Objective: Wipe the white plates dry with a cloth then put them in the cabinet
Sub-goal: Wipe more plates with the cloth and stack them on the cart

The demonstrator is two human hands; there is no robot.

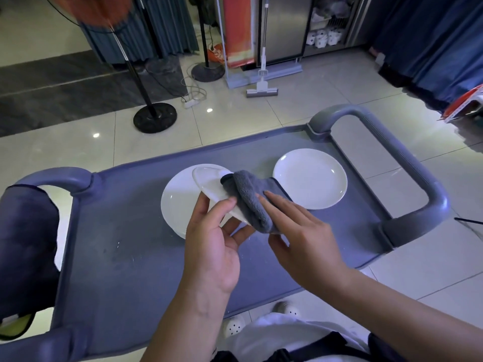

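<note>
My left hand [211, 246] grips the near edge of a small white plate [209, 184], tilted above the grey cart top [125, 252]. My right hand [298, 236] holds a grey cloth [248, 197] folded over the plate's right rim, fingers on top and thumb beneath. Under the held plate a second white plate [175, 205] lies flat on the cart. A third white plate [311, 178] lies flat to the right, beside the cloth.
The cart has grey loop handles at the right [407, 163] and at the left [60, 178]. A dark cloth [23, 246] hangs over the left handle. Fan stands [154, 118], a mop [262, 90] and a steel cabinet [282, 24] stand on the tiled floor beyond.
</note>
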